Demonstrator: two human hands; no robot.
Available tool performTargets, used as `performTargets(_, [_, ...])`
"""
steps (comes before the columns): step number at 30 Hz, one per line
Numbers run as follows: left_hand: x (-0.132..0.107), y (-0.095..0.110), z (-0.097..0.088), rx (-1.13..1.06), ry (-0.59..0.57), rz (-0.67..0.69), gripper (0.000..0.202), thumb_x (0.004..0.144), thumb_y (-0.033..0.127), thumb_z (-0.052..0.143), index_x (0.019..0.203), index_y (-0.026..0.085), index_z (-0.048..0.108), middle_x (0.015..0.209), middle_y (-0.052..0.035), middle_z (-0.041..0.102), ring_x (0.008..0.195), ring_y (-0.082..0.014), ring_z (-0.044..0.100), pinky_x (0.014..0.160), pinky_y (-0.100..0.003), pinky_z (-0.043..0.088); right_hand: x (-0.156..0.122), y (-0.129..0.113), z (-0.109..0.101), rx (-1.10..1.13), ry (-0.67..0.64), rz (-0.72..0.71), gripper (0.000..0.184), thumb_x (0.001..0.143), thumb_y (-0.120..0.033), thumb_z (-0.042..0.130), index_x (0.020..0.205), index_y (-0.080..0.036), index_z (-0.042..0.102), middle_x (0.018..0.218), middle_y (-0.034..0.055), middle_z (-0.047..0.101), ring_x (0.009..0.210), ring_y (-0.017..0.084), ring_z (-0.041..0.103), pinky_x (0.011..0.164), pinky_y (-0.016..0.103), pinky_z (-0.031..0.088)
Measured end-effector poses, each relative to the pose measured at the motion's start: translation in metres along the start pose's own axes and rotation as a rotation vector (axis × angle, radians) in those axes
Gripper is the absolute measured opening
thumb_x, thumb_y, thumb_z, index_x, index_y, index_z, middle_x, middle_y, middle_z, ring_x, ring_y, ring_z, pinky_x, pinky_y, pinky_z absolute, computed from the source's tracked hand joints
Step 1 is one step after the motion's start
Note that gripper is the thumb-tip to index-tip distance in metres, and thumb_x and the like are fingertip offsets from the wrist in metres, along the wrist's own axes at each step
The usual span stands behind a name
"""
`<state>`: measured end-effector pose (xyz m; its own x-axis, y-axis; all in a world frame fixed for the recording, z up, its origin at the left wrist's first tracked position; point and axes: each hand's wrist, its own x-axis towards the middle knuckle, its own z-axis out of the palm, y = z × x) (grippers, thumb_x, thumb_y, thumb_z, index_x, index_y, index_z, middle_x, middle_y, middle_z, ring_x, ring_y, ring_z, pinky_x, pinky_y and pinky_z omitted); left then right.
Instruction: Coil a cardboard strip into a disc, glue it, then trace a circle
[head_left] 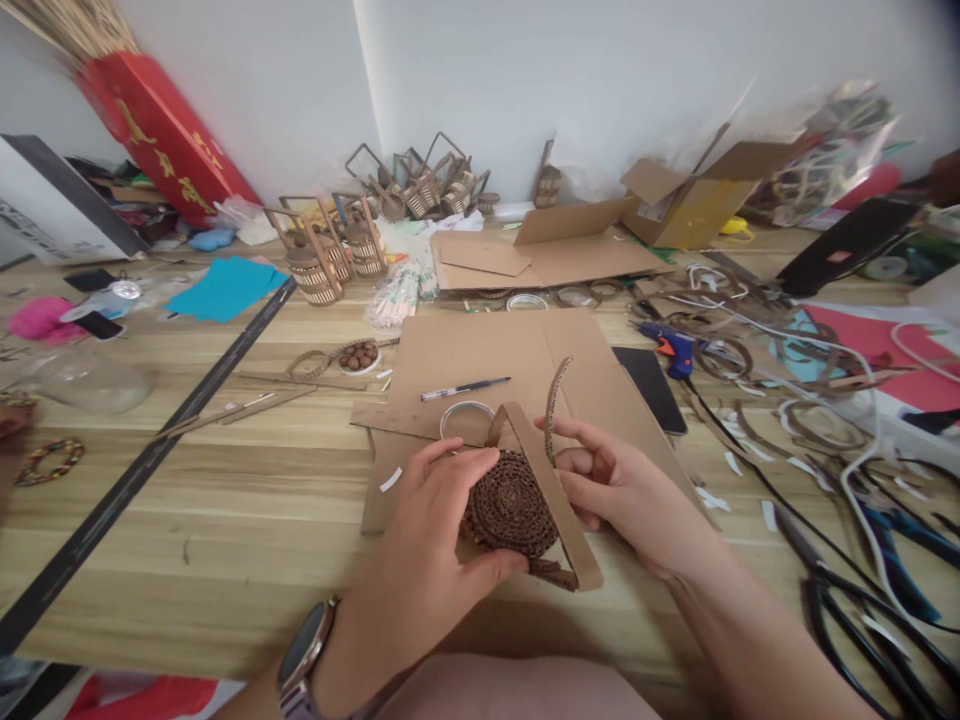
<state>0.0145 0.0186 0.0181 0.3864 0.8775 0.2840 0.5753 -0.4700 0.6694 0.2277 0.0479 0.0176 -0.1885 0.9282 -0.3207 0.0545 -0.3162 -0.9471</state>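
A round coil of brown corrugated cardboard [514, 503] faces me, set in a bent frame of flat cardboard strip [551, 490]. My left hand [442, 520], with a watch on the wrist, grips the coil from the left, its thumb along the lower edge and fingers over the top. My right hand [600, 480] is closed at the frame's right side, by the lower end of a narrow corrugated strip [556, 400] that stands up and curves. Its fingertips are partly hidden behind the frame. Below lies a flat cardboard sheet [487, 345] with a pen [465, 388] and a tape ring [459, 412].
A blue glue gun [675, 350] and a dark tablet-like slab [651, 390] lie to the right. Black scissors [847, 600], cables and paper scraps spread nearer. Small handled baskets [322, 270] stand at the back left, beside blue sheets [229, 287]. A bowl of nuts [358, 356] sits left of the sheet.
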Motion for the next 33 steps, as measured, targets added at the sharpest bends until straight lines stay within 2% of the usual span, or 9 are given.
performTargets(5, [-0.002,0.000,-0.002,0.007,-0.016,0.048,0.057,0.083,0.028,0.071,0.133,0.028,0.042,0.137,-0.0109,0.053,0.135,-0.0332,0.037,0.108,-0.057,0.038,0.000,0.000,0.000,0.001,0.005,-0.006,0.073,0.070,-0.043,0.075,0.133,-0.017,0.048,0.061,-0.0076,0.054,0.044,0.006,0.036,0.042,0.021,0.027])
performTargets(9, [-0.008,0.009,-0.009,-0.058,0.080,0.040,0.037,0.088,0.025,0.064,0.123,0.028,0.052,0.140,-0.0093,0.050,0.134,-0.0314,0.039,0.109,-0.054,0.036,-0.001,0.000,-0.001,0.009,0.035,-0.013,0.071,0.070,-0.042,0.075,0.132,-0.019,0.049,0.059,-0.0089,0.050,0.044,0.006,0.035,0.043,0.021,0.027])
performTargets(12, [-0.014,0.022,-0.016,-0.352,0.125,-0.024,0.028,0.090,0.019,0.059,0.116,0.030,0.057,0.128,-0.0059,0.060,0.119,-0.0250,0.055,0.101,-0.043,0.047,-0.001,-0.001,-0.004,-0.009,0.051,-0.034,0.069,0.071,-0.042,0.075,0.131,-0.019,0.050,0.058,-0.0093,0.048,0.044,0.006,0.035,0.043,0.022,0.027])
performTargets(15, [-0.013,0.035,-0.022,-0.736,0.022,-0.137,0.026,0.092,0.025,0.061,0.116,0.032,0.060,0.118,-0.0038,0.066,0.106,-0.0203,0.064,0.092,-0.034,0.053,-0.001,-0.002,-0.007,-0.024,0.071,-0.051,0.068,0.070,-0.042,0.075,0.129,-0.018,0.051,0.056,-0.0092,0.047,0.044,0.006,0.035,0.042,0.021,0.026])
performTargets(20, [-0.001,0.043,-0.023,-1.227,-0.181,-0.241,0.040,0.086,0.039,0.070,0.125,0.036,0.059,0.128,-0.0029,0.066,0.120,-0.0244,0.060,0.104,-0.043,0.048,-0.002,-0.004,-0.013,-0.016,0.121,-0.085,0.068,0.070,-0.040,0.075,0.129,-0.017,0.051,0.056,-0.0088,0.048,0.043,0.006,0.037,0.041,0.020,0.026])
performTargets(24, [0.006,0.041,-0.021,-1.392,-0.242,-0.315,0.043,0.084,0.041,0.072,0.125,0.035,0.063,0.136,-0.0059,0.061,0.120,-0.0288,0.061,0.104,-0.049,0.048,-0.003,-0.005,-0.018,0.014,0.161,-0.114,0.066,0.069,-0.039,0.076,0.127,-0.017,0.052,0.052,-0.0100,0.045,0.041,0.007,0.036,0.040,0.020,0.026])
performTargets(28, [0.007,0.038,-0.029,-1.343,-0.185,-0.331,0.039,0.086,0.042,0.068,0.124,0.031,0.066,0.137,-0.0067,0.061,0.117,-0.0313,0.063,0.103,-0.051,0.049,-0.004,-0.007,-0.026,0.061,0.192,-0.161,0.064,0.066,-0.041,0.078,0.122,-0.018,0.055,0.050,-0.0099,0.044,0.039,0.006,0.032,0.038,0.021,0.020])
performTargets(30, [0.006,0.037,-0.038,-1.287,-0.101,-0.339,0.044,0.082,0.045,0.072,0.123,0.031,0.067,0.138,-0.0064,0.060,0.114,-0.0327,0.064,0.101,-0.050,0.051,-0.004,-0.007,-0.030,0.110,0.235,-0.187,0.064,0.064,-0.040,0.079,0.119,-0.019,0.056,0.048,-0.0106,0.042,0.038,0.005,0.030,0.038,0.021,0.017])
performTargets(33, [0.006,0.034,-0.056,-1.188,0.088,-0.354,0.046,0.078,0.047,0.074,0.120,0.029,0.069,0.136,-0.0063,0.061,0.112,-0.0344,0.066,0.098,-0.049,0.055,-0.002,-0.007,-0.036,0.154,0.292,-0.211,0.065,0.062,-0.040,0.081,0.118,-0.019,0.056,0.045,-0.0117,0.039,0.037,0.005,0.028,0.039,0.021,0.016])
